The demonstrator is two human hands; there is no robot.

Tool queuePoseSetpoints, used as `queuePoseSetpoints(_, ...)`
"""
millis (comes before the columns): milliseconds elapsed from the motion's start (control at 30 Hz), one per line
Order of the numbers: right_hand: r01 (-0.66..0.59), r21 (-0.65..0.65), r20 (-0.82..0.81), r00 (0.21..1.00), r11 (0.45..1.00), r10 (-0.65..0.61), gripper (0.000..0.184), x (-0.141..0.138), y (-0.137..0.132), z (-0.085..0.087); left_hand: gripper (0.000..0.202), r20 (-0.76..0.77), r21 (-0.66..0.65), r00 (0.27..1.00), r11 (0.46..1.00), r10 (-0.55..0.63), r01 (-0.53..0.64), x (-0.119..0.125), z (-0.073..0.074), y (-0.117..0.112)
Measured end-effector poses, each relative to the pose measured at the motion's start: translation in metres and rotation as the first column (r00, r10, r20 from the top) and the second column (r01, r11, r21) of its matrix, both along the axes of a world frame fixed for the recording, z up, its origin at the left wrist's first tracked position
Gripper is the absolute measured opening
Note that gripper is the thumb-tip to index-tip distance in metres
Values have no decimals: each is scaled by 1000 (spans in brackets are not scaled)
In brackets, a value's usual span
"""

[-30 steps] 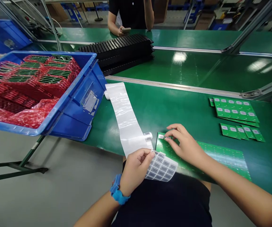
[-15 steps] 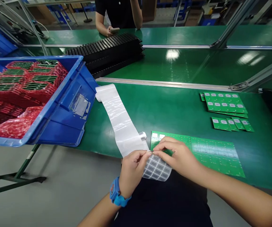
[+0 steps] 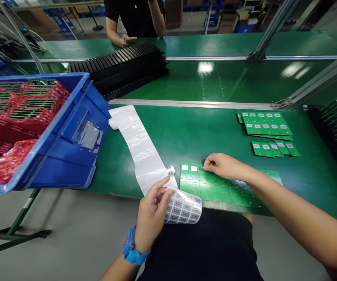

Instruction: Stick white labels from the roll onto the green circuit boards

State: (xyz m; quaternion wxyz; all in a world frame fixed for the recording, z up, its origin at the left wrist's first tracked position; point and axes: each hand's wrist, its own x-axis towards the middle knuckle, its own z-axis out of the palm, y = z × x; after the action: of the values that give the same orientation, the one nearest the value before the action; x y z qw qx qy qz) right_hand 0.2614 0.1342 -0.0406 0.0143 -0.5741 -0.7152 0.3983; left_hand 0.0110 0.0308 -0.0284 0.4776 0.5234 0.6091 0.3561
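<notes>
My left hand (image 3: 152, 212), with a blue watch on the wrist, grips the curled end of a label sheet (image 3: 182, 207) at the table's near edge. The sheet's white backing strip (image 3: 136, 146) runs away across the green table. My right hand (image 3: 222, 166) is pinched on a small white label and presses it onto the far edge of a large green circuit board panel (image 3: 215, 189). Two white labels sit on that panel's far left corner.
A blue bin (image 3: 57, 132) full of red-wrapped boards stands at the left. Labelled green boards (image 3: 266, 127) lie at the right. Black trays (image 3: 121, 68) are stacked beyond the rail. Another person (image 3: 133, 19) stands across the far table, holding a phone.
My right hand left the label sheet with a label and moved forward to the panel's far edge. My left hand kept hold of the sheet. The view shifted right.
</notes>
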Motion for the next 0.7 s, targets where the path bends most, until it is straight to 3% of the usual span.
queuePoseSetpoints(200, -25, 183, 89, 996, 983, 9, 10, -12, -14, 9, 23, -80, 19, 996, 999, -29, 31, 2, 5, 1)
queuePoseSetpoints(267, -4, 281, 113, 993, 960, -29, 8, -12, -20, 12, 25, -16, -24, 999, 998, -51, 51, 4, 6, 2)
queuePoseSetpoints(333, 36, 331, 66, 996, 943, -61, 20, -6, -23, 14, 34, 67, -67, 996, 995, -65, 70, 7, 6, 3)
queuePoseSetpoints(533, 30, 1, -200, 979, 1000, -29, 22, 17, -20, 8, 52, 193, -105, 978, 989, -79, 100, 16, 6, 4)
queuePoseSetpoints(600, 47, 7, -197, 979, 999, -45, 22, 18, -20, 5, 50, 156, -111, 986, 991, -56, 73, 17, 8, 6)
queuePoseSetpoints(700, 28, 127, -147, 989, 991, -9, 18, 14, -25, 0, 38, 78, -140, 996, 989, -43, 54, 19, 11, 8)
